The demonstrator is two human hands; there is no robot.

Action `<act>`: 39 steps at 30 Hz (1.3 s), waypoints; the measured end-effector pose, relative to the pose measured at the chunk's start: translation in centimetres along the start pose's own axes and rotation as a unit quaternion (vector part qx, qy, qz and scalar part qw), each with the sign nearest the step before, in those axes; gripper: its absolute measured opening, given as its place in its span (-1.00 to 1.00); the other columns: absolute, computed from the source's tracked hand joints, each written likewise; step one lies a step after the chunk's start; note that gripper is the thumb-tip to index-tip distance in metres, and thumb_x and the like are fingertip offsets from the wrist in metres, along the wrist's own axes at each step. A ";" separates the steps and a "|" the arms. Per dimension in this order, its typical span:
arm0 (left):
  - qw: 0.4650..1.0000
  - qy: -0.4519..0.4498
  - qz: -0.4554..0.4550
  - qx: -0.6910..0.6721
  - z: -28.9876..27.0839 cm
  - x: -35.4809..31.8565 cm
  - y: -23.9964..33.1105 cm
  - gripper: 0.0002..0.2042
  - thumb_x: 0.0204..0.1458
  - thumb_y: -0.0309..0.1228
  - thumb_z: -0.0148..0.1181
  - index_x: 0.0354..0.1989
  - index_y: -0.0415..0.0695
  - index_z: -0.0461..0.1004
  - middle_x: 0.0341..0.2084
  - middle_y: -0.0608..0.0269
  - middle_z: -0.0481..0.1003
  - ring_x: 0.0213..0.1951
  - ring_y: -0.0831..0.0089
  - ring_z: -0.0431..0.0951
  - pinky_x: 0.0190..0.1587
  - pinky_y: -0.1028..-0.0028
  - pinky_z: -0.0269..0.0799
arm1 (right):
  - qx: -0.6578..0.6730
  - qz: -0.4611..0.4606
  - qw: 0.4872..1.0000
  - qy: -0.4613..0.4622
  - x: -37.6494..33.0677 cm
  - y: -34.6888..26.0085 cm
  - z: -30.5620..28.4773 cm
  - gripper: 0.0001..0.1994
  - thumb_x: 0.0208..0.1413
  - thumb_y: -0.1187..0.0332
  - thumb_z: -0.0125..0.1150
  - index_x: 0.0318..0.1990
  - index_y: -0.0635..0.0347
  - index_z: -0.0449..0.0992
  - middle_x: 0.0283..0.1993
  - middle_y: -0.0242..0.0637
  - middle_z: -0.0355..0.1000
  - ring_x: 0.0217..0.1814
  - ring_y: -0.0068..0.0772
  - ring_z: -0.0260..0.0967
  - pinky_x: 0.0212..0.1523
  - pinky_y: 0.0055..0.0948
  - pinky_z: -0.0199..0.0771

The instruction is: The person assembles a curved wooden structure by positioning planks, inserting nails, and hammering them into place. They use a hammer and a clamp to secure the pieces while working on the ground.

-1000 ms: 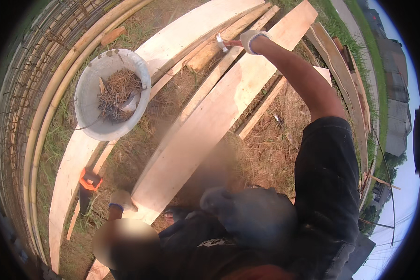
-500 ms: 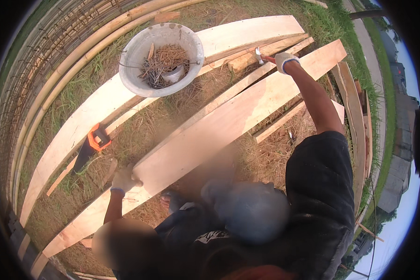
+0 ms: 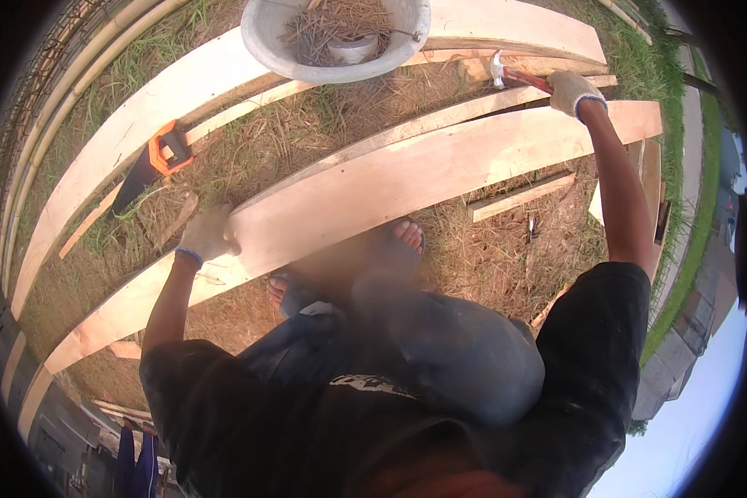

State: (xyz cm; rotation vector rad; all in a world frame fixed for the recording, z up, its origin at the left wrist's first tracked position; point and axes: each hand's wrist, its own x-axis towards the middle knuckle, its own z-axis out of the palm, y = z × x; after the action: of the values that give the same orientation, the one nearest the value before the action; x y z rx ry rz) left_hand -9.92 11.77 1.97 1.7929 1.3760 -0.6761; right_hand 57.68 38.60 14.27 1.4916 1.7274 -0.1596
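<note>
A long pale plank [image 3: 390,187] lies across the view in front of my knees, from lower left to upper right. My left hand [image 3: 206,232], in a light work glove with a blue cuff, grips its far edge toward the left end; the fingers are partly blurred, with the thumb over the top face. My right hand [image 3: 574,93], gloved the same way, is closed round the red handle of a claw hammer [image 3: 497,70]. The hammer is held above the plank's far right end, its metal head pointing left, beyond the plank's far edge.
A pale bucket [image 3: 261,51] of nails, with a roundish grey item inside, stands at the top. A handsaw [image 3: 168,149] with an orange handle leans by a second long board [image 3: 129,129] at left. A short wood strip [image 3: 519,197] lies on the dry grass right of my feet.
My view has shifted, so the bucket sits higher and the plank appears flatter. My left hand stays on the plank's edge, and the hammer remains in my right hand.
</note>
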 end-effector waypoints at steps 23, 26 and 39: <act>0.988 -0.021 0.153 0.031 -8.4 10.2 14.0 -0.21 -0.05 0.21 0.39 0.15 -0.27 0.50 0.12 -0.20 0.53 0.22 -0.08 0.54 0.24 0.03 0.45 | 0.730 0.291 0.597 0.163 -21.2 -18.4 20.7 -0.79 0.23 0.27 0.37 -0.17 0.21 0.53 -0.51 -0.46 0.38 -0.54 -0.62 0.33 -0.54 -0.44 0.38; 0.973 -0.042 0.211 0.088 -10.1 13.2 14.5 -0.24 0.05 0.31 0.22 -0.04 -0.30 0.60 0.05 -0.26 0.58 0.15 -0.07 0.59 0.17 0.04 0.45 | 0.776 0.402 0.462 0.153 -31.2 -24.8 27.2 -0.83 0.28 0.33 0.33 -0.28 0.12 0.45 -0.59 -0.45 0.38 -0.70 -0.54 0.32 -0.67 -0.42 0.34; 0.936 -0.048 0.272 0.216 -14.6 17.4 27.5 -0.20 0.23 0.35 -0.09 0.24 -0.15 0.59 0.23 -0.16 0.55 0.30 -0.04 0.53 0.36 0.09 0.37 | 0.512 0.603 0.612 0.002 -47.4 -31.9 46.0 -0.58 0.13 0.12 0.42 -0.02 0.26 0.60 -0.27 -0.11 0.67 -0.20 -0.09 0.66 -0.11 -0.15 0.64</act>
State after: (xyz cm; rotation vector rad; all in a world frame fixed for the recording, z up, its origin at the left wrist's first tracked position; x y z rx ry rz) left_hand 20.72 29.90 3.51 2.3179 0.6317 -0.7808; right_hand 50.43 -33.36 2.02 3.1367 0.0985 -0.4423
